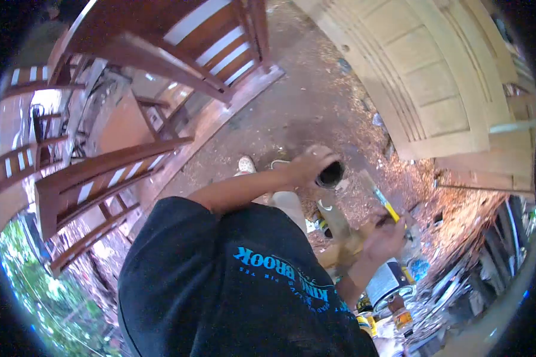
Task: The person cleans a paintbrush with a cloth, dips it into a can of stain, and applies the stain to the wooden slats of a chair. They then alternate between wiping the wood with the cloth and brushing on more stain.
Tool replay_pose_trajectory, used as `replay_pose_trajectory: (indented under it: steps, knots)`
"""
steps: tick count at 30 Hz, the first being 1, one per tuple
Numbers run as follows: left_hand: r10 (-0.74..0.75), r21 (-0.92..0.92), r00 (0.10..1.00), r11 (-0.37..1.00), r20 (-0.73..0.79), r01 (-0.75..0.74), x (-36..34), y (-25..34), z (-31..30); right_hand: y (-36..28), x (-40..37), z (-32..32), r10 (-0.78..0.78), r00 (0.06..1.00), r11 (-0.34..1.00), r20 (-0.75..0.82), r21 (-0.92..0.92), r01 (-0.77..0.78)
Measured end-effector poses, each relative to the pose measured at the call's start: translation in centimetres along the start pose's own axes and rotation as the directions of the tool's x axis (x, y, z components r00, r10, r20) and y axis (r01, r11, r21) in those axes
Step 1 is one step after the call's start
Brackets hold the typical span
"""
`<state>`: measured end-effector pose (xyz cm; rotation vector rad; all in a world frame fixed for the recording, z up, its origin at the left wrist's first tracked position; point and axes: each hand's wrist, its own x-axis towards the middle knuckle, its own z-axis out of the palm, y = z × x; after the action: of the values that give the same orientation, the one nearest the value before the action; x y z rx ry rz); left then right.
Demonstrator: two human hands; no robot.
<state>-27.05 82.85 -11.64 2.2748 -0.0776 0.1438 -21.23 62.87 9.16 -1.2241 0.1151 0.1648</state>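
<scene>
My left hand is closed around a small round container, its dark open mouth tilted towards me. What is inside cannot be made out. To the right and lower, my right hand grips a paintbrush by its yellow handle. The brush's pale bristle end points up and left, towards the container but apart from it, and is slightly blurred.
Reddish-brown slatted wooden furniture stands on the left. A pale panelled wooden door is at upper right. Near my right arm are a large tin and a bottle with an orange label. Wood scraps lie at far right.
</scene>
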Motion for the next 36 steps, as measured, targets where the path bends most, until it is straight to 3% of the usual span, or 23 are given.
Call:
replay_pose_trajectory:
  steps: [2,3,6,7,10,12,16,17,20,21,24,26,28,29,32,35,36]
  knots:
    - [-0.112,0.117,0.988,0.985,-0.108,0.124,-5.0,-3.5,-1.7,2.5,0.2,1.9,-0.03,0.999,0.978,0.032,-0.208,0.036]
    - [-0.187,0.114,0.966,0.971,-0.179,0.209,-7.2,-4.6,-2.8,2.0,-0.9,6.3,-0.01,0.99,0.968,0.144,-0.248,0.046]
    - [-0.413,0.066,0.844,0.885,-0.342,0.461,-12.8,-7.3,-4.8,5.3,0.2,8.5,0.036,0.905,0.864,0.425,-0.468,0.186]
    - [-0.497,0.045,0.792,0.837,-0.356,0.545,-14.4,-8.2,-5.7,7.4,0.5,9.2,0.069,0.907,0.835,0.416,-0.522,0.176]
    - [-0.656,-0.057,0.567,0.677,-0.498,0.734,-19.0,-10.6,-5.6,12.8,2.0,12.9,0.246,0.821,0.753,0.515,-0.635,0.172]
    - [-0.696,-0.193,0.373,0.59,-0.613,0.784,-21.2,-13.4,-5.0,16.9,2.7,15.2,0.333,0.758,0.799,0.561,-0.595,0.089]
    - [-0.653,-0.317,0.146,0.536,-0.743,0.783,-24.7,-20.7,-3.8,26.8,5.2,18.2,0.428,0.627,0.811,0.651,-0.583,0.052]
    - [-0.592,-0.347,0.036,0.518,-0.805,0.782,-25.5,-22.9,-2.5,29.0,5.9,19.2,0.455,0.616,0.746,0.643,-0.653,0.13]
    - [-0.549,-0.354,-0.029,0.495,-0.835,0.794,-28.0,-29.7,-0.2,36.5,7.3,21.0,0.448,0.565,0.674,0.693,-0.677,0.296]
    - [-0.528,-0.376,-0.05,0.531,-0.848,0.759,-28.6,-32.1,0.3,38.9,7.4,21.7,0.425,0.531,0.721,0.733,-0.629,0.29]
    - [-0.556,-0.386,-0.094,0.437,-0.826,0.812,-31.0,-39.1,2.9,47.1,6.1,23.4,0.376,0.424,0.824,0.824,-0.506,0.252]
    - [-0.455,-0.382,-0.142,0.494,-0.879,0.781,-32.0,-43.5,4.6,52.6,5.6,23.6,0.368,0.371,0.846,0.852,-0.472,0.245]
    - [-0.355,-0.366,-0.195,0.518,-0.914,0.773,-32.3,-48.0,6.2,56.9,5.3,24.0,0.366,0.214,0.82,0.905,-0.423,0.385]
    - [-0.39,-0.37,-0.189,0.467,-0.901,0.803,-32.8,-49.8,7.0,58.8,5.2,24.3,0.361,0.139,0.805,0.922,-0.383,0.452]
    - [-0.413,-0.437,-0.239,0.494,-0.879,0.752,-32.5,-53.3,7.9,64.0,4.4,24.0,0.461,0.1,0.81,0.882,-0.464,0.357]
    - [-0.312,-0.403,-0.267,0.557,-0.912,0.726,-32.7,-57.1,10.5,68.5,4.3,24.0,0.324,0.0,0.786,0.946,-0.269,0.557]
    - [-0.299,-0.404,-0.276,0.581,-0.913,0.707,-33.1,-57.8,11.3,69.7,4.1,23.8,0.261,-0.002,0.827,0.965,-0.223,0.517]
